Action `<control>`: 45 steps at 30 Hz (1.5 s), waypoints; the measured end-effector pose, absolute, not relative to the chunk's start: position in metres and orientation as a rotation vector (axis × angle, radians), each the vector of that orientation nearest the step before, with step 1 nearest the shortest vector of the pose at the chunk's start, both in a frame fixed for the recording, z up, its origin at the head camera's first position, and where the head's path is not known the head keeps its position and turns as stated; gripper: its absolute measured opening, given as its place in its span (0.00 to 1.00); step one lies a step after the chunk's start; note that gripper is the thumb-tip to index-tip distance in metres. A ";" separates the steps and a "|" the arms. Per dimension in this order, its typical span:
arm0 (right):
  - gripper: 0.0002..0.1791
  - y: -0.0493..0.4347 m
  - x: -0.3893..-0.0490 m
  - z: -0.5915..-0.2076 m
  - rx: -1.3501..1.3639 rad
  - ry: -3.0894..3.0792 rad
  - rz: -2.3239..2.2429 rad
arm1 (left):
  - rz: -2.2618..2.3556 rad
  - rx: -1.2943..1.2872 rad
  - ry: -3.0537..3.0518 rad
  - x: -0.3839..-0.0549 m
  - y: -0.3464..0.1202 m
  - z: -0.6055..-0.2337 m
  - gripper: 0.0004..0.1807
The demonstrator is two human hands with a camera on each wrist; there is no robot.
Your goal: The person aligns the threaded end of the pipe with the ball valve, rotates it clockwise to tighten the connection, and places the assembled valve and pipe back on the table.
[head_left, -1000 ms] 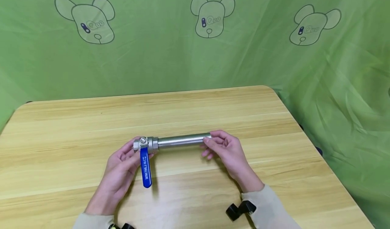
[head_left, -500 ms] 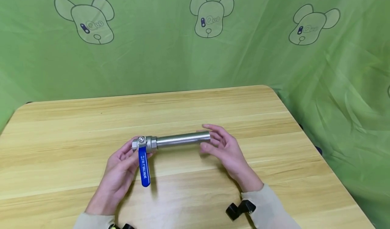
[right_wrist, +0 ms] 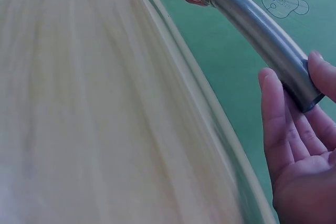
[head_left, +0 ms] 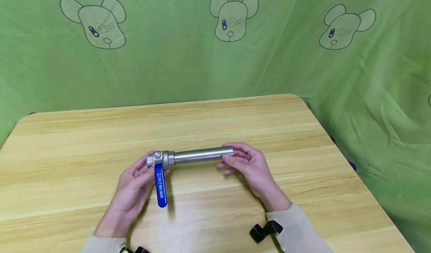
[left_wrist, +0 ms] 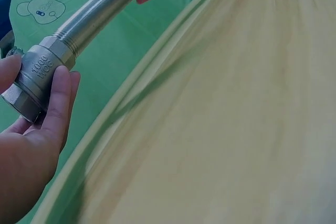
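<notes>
My left hand [head_left: 130,189] grips a metal ball valve [head_left: 166,158], its thumb near the base of the blue lever [head_left: 161,187] that points toward me. A steel pipe [head_left: 200,155] runs rightward out of the valve, held slightly above the table. In the left wrist view, a few threads show on the pipe [left_wrist: 102,17] where it enters the valve body [left_wrist: 42,69]. My right hand [head_left: 254,170] pinches the free end of the pipe between thumb and fingers. The right wrist view shows the thumb on one side of the pipe [right_wrist: 262,35] and the fingers beneath its end.
A wood-grain table [head_left: 215,125] lies under both hands. Behind it and to the right hangs a green curtain [head_left: 168,66] printed with bear heads. Black wrist devices [head_left: 266,231] sit at the sleeves.
Half a second ago the right fingers were spread off the pipe's end; now they have closed on it again. The valve has shifted very slightly, and the left hand keeps its grip.
</notes>
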State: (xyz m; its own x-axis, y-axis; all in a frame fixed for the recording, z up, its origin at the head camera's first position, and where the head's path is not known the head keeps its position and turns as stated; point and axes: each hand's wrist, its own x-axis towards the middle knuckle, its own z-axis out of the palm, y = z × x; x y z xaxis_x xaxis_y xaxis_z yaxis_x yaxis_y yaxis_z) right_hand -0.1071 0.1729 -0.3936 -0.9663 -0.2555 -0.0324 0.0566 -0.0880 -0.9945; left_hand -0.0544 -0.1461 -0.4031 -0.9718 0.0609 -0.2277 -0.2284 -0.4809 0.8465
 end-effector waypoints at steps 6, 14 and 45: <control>0.15 0.173 -0.107 -0.395 -0.178 2.037 -2.112 | 2.538 -0.247 1.508 -0.054 -0.146 -0.402 0.36; 0.19 0.172 -0.108 -0.393 -0.132 2.097 -2.062 | 2.543 -0.256 1.507 -0.054 -0.145 -0.402 0.35; 0.23 0.173 -0.108 -0.395 -0.159 2.103 -2.034 | 2.503 -0.177 1.551 -0.052 -0.146 -0.404 0.26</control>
